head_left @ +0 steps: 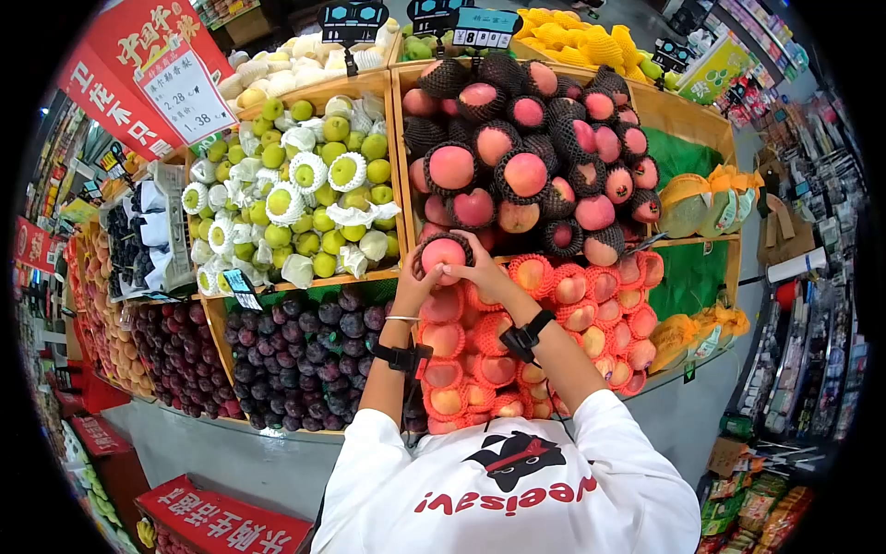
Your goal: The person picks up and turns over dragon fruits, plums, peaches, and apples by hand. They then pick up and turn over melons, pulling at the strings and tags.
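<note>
A pinkish-red apple in a black foam net is held between both my hands. My left hand wraps its left side, and my right hand grips it from the right, with the thumbs meeting at the near side. The apple is over the wooden divider between two bins. Just beyond it lies a pile of similar apples in black foam nets. Under my forearms are peach-coloured fruits in pink-red foam nets.
Green pears, some in white foam nets, fill the bin at left. Dark plums lie nearer. Yellow-netted melons sit at right on green lining. Price signs stand along the back, and a wooden bin edge divides the fruit.
</note>
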A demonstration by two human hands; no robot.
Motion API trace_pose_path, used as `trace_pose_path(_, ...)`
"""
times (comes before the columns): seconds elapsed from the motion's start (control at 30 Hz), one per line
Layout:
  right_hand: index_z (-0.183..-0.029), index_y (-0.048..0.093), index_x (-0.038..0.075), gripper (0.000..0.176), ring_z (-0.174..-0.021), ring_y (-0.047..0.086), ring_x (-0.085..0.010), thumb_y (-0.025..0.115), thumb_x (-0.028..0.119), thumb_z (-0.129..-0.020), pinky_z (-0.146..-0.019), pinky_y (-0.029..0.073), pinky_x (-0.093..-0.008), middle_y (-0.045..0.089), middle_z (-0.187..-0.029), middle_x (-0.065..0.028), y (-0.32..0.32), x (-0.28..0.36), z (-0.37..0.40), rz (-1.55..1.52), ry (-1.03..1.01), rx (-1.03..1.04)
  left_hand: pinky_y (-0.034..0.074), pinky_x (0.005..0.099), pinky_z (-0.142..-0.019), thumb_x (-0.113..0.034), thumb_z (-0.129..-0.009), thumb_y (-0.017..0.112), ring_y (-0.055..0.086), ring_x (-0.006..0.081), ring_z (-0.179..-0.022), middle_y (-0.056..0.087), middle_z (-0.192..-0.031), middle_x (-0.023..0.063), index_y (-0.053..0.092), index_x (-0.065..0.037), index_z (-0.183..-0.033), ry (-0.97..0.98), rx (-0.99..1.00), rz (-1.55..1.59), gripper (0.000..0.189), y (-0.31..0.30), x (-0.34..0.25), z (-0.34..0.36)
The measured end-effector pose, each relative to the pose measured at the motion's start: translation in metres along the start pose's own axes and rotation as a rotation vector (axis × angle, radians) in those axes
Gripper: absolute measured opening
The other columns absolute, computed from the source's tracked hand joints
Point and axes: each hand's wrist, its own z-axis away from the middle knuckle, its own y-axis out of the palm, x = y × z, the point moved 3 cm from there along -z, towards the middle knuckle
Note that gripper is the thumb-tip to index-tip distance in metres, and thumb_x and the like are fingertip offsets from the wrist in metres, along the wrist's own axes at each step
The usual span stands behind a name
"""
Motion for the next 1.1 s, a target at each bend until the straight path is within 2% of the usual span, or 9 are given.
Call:
trace_pose_path(0.07,-0.137,0.035,0.004,0.070,-0.121,0.043,-0.0198,0.073,0.015,-0.079,-0.102,0.038,-0.0321,0.044,-0.131,-0.0115,0.000,-0.009,-0.004,0.032,0.038,-0.029,0.042,0.0317,-0.099,-0.017,-0.086,0.068,0.050,0.0207,-0.118,0.048,-0.132,0.0145,0.031,0.002,-0.140,-0.020,-0.028,-0.025,0.068,-0.003,0.010,-0.005)
trace_pose_path(0.3,-0.134,0.038,0.003,0.069,-0.120,0.043,-0.0187,0.074,0.016,-0.078,-0.102,0.037,-0.0311,0.045,-0.130,-0.0100,0.000,-0.006,-0.006,-0.003,0.128,-0.066,0.041,0.0322,-0.100,-0.021,-0.086,0.067,0.049,0.0220,-0.120,0.048,-0.131,0.0158,0.033,0.002,-0.139,-0.017,-0.070,-0.064,0.067,-0.010,0.032,-0.011)
trace_pose_path(0.43,-0.136,0.035,-0.001,0.074,-0.121,0.043,-0.0193,0.075,0.017,-0.077,-0.101,0.038,-0.0309,0.044,-0.131,-0.0131,-0.007,-0.011,-0.005,0.063,0.147,-0.158,0.043,0.0333,-0.096,-0.027,-0.084,0.070,0.050,0.0226,-0.117,0.049,-0.130,0.0175,0.038,0.003,-0.135,-0.008,-0.121,-0.093,0.067,-0.011,0.045,-0.015)
trace_pose_path(0.53,-0.135,0.038,-0.003,0.071,-0.117,0.047,-0.0201,0.075,0.018,-0.078,-0.097,0.041,-0.0314,0.048,-0.128,-0.0142,-0.017,-0.035,-0.008,0.026,0.100,-0.237,0.045,0.0333,-0.092,-0.032,-0.080,0.074,0.052,0.0240,-0.113,0.051,-0.124,0.0179,0.044,0.004,-0.130,0.022,-0.234,-0.472,0.068,-0.010,0.042,-0.014)
trace_pose_path(0.63,-0.132,0.042,-0.003,0.066,-0.111,0.052,-0.0202,0.075,0.019,-0.079,-0.092,0.044,-0.0312,0.053,-0.123,-0.0139,-0.026,-0.039,-0.006,0.102,0.086,-0.221,0.047,0.0331,-0.086,-0.036,-0.077,0.076,0.055,0.0250,-0.104,0.053,-0.115,0.0163,0.049,0.005,-0.124,0.180,-0.371,-0.856,0.068,0.006,0.019,-0.002)
trace_pose_path(0.73,-0.129,0.046,-0.003,0.064,-0.106,0.055,-0.0194,0.075,0.020,-0.078,-0.088,0.046,-0.0303,0.056,-0.118,-0.0131,-0.027,-0.043,-0.006,0.107,0.044,-0.238,0.048,0.0329,-0.080,-0.038,-0.076,0.077,0.056,0.0238,-0.093,0.053,-0.109,0.0139,0.050,0.005,-0.121,0.319,-0.465,-0.774,0.068,0.012,0.009,0.006)
trace_pose_path(0.83,-0.131,0.044,-0.003,0.066,-0.105,0.056,-0.0185,0.076,0.019,-0.077,-0.089,0.047,-0.0307,0.055,-0.121,-0.0142,-0.027,-0.042,-0.005,0.204,0.070,-0.246,0.049,0.0323,-0.076,-0.040,-0.074,0.079,0.056,0.0209,-0.088,0.052,-0.107,0.0129,0.052,0.005,-0.117,0.122,-0.441,-0.539,0.068,0.007,0.019,0.008)
trace_pose_path(0.87,-0.130,0.045,-0.003,0.066,-0.103,0.056,-0.0183,0.077,0.019,-0.077,-0.087,0.047,-0.0303,0.056,-0.120,-0.0140,-0.025,-0.037,-0.004,0.193,0.064,-0.255,0.049,0.0306,-0.076,-0.040,-0.074,0.080,0.055,0.0184,-0.087,0.053,-0.106,0.0120,0.052,0.006,-0.116,0.105,-0.453,-0.526,0.068,0.006,0.021,0.008)
trace_pose_path(1.1,-0.125,0.049,-0.003,0.061,-0.099,0.056,-0.0176,0.077,0.014,-0.074,-0.082,0.048,-0.0291,0.058,-0.113,-0.0124,-0.021,-0.034,-0.001,0.185,0.040,-0.309,0.049,0.0308,-0.079,-0.038,-0.073,0.080,0.057,0.0173,-0.089,0.060,-0.100,0.0109,0.054,0.007,-0.115,0.044,-0.414,-0.455,0.067,0.002,0.025,0.003)
